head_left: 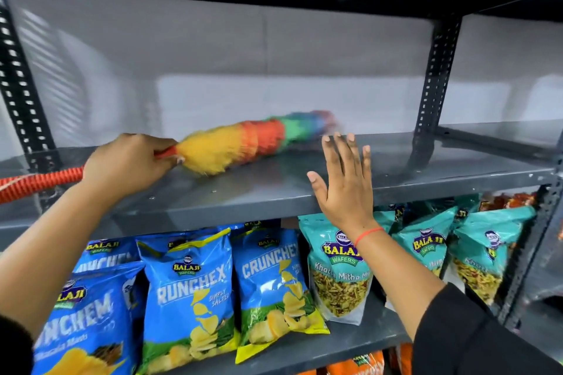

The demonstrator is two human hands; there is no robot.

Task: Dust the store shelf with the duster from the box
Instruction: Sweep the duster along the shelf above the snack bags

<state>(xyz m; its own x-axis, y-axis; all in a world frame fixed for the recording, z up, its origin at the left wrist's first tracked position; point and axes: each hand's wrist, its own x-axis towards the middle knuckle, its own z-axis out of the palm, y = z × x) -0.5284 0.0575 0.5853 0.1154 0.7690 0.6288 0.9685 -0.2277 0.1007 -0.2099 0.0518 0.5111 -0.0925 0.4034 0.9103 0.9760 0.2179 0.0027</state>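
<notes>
Grey metal shelving [274,192] fills the view, its dark slotted uprights [434,82] rising to a black shelf overhead, with a pale grey wall [213,55] close behind. The middle shelf is bare apart from the duster and a hand, and its painted surface is smooth with a faint sheen and a few small rivets near the front edge. On the shelf below, blue Crunchex crisp bags [192,292] stand in a row on the left and teal Balaji snack packs [338,271] on the right; orange packets show on the level beneath. The duster [243,146] lies on the middle shelf, angled back and to the right, its fluffy head banded yellow, orange, green and blue, the far end blurred. Its ribbed orange handle [39,179] runs out past the left edge of view. The left hand [128,164] is closed round that handle just behind the yellow fibres. The right hand [344,183] is spread flat and holds nothing, palm at the shelf's front edge, fingers wide, a thin red thread [368,234] at its wrist
</notes>
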